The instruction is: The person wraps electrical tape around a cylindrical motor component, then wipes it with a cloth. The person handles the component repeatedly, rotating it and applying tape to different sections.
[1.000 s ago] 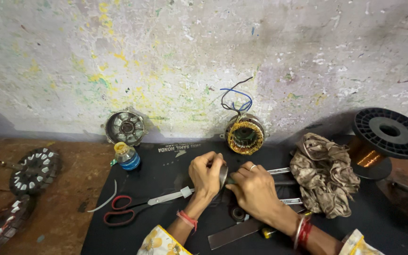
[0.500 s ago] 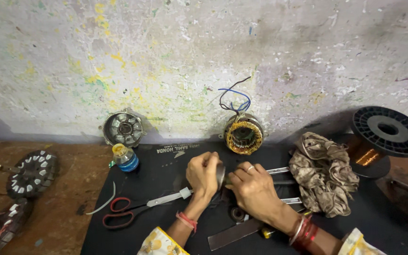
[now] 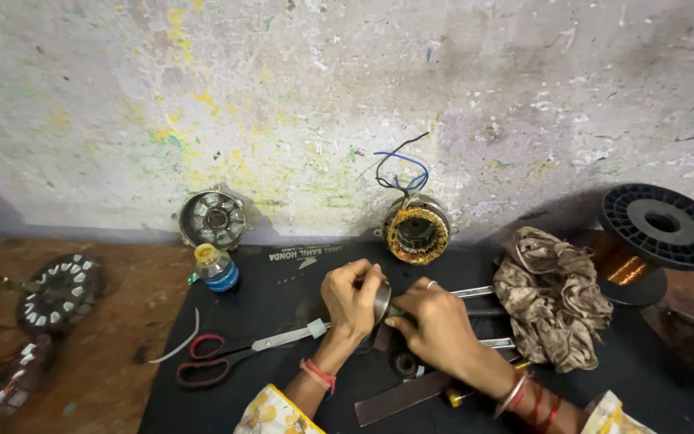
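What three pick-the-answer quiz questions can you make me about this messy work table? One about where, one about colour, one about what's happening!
1. Where do the scissors lie?
A. left of the hands
B. on the spool
C. against the wall

2. What colour are the scissors' handles?
A. green
B. red
C. white

3. What is the left hand doing?
A. lying flat and empty
B. gripping a round metal piece
C. lifting the bottle

Answers: 1 A, they lie on the black mat left of both hands. 2 B, the loops are red. 3 B, its fingers curl around the piece, with the right hand beside it.
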